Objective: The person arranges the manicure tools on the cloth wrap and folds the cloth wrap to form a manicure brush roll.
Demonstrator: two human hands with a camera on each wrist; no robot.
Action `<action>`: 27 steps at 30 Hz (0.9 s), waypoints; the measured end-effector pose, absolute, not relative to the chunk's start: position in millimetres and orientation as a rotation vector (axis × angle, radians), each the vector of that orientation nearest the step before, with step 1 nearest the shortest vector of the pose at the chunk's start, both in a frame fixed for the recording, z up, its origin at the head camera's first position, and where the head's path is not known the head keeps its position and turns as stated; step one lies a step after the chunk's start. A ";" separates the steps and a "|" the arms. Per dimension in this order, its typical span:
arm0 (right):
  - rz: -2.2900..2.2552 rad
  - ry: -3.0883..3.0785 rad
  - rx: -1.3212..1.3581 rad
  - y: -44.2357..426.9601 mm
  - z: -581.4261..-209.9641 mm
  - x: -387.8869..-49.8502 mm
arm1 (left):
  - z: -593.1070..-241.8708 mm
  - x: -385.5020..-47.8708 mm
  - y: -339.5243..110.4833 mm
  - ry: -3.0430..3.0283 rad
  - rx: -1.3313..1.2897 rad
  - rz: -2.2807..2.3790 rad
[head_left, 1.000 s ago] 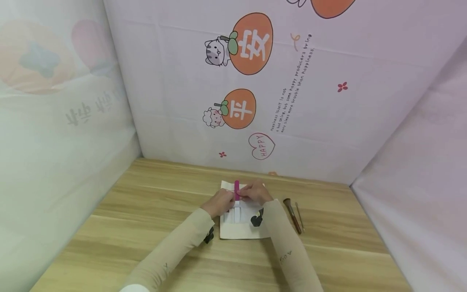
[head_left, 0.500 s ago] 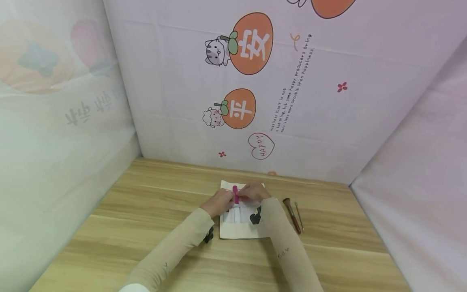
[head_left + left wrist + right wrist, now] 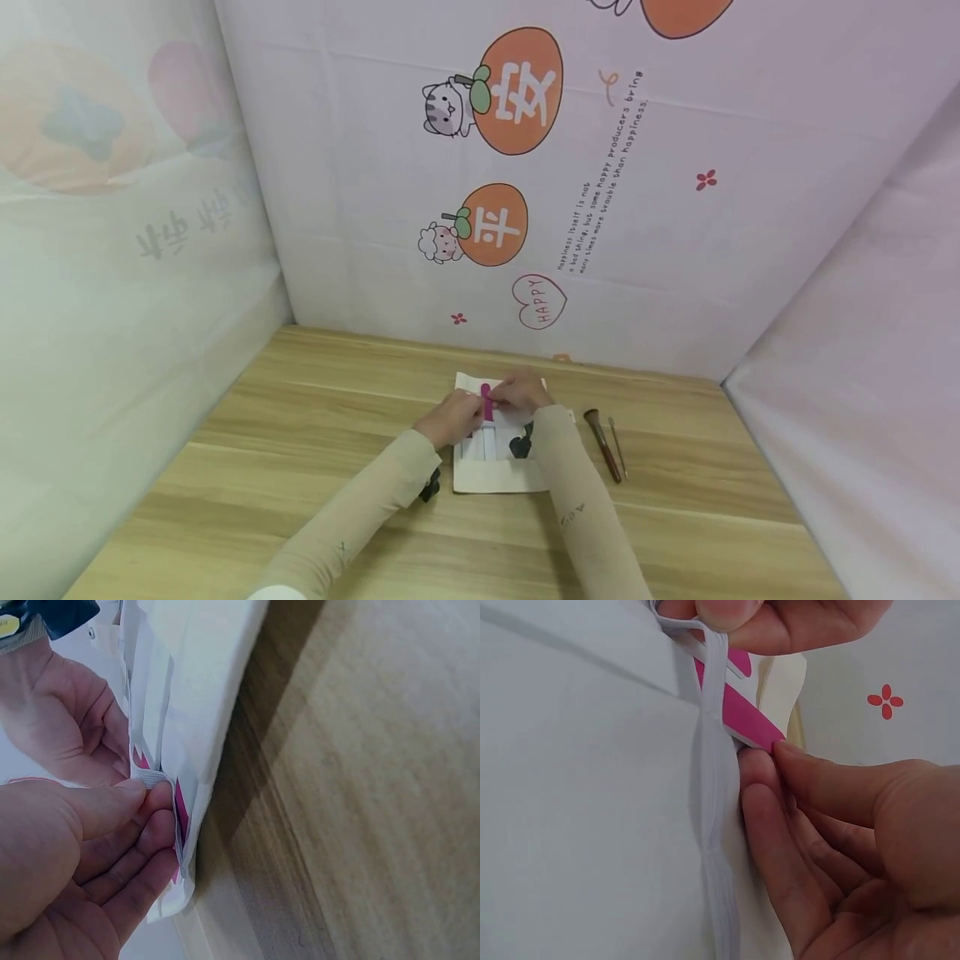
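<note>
A: Head view?
B: Pink strip (image 3: 488, 410) lies on the white holder (image 3: 495, 477), between left hand (image 3: 456, 418) and right hand (image 3: 522, 390). Long axis near-far. Right fingertips touch it.
A: Left wrist?
B: Left thumb and finger pinch the elastic band (image 3: 154, 778). Pink shows at both sides of the band; can't tell if it's all one piece.
A: Right wrist?
B: Right hand pinches the strip, thumb on top. Band crosses in front, strip's end just past it. Second pink piece (image 3: 739, 661) near left hand, maybe separate.
A: Key relation?
B: Strip axis across the band. Reads as under the loop; right is the nearer hand.
</note>
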State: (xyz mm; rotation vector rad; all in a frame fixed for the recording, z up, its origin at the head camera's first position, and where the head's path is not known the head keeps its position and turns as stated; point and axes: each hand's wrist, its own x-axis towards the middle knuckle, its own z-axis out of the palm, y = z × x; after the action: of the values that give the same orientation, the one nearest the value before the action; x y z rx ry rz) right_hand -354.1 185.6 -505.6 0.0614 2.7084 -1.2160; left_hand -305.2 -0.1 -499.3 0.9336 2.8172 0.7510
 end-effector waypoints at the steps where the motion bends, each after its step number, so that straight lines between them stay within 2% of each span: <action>1: -1.230 2.697 0.058 186.3 -506.3 -353.2 | -499.2 -304.9 0.0 2.820 0.936 0.747; 16: -1.409 2.505 -0.014 195.1 -503.8 -330.8 | -496.2 -301.0 -1.4 2.803 0.963 0.761; 27: -1.383 2.554 -0.056 198.8 -507.9 -328.0 | -501.2 -299.8 0.3 2.799 1.004 0.773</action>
State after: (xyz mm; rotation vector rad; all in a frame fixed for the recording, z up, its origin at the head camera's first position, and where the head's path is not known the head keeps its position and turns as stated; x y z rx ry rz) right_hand -328.0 198.8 -507.9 -0.0562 2.5539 -1.3830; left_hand -299.8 0.3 -501.2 1.0036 2.7987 0.7726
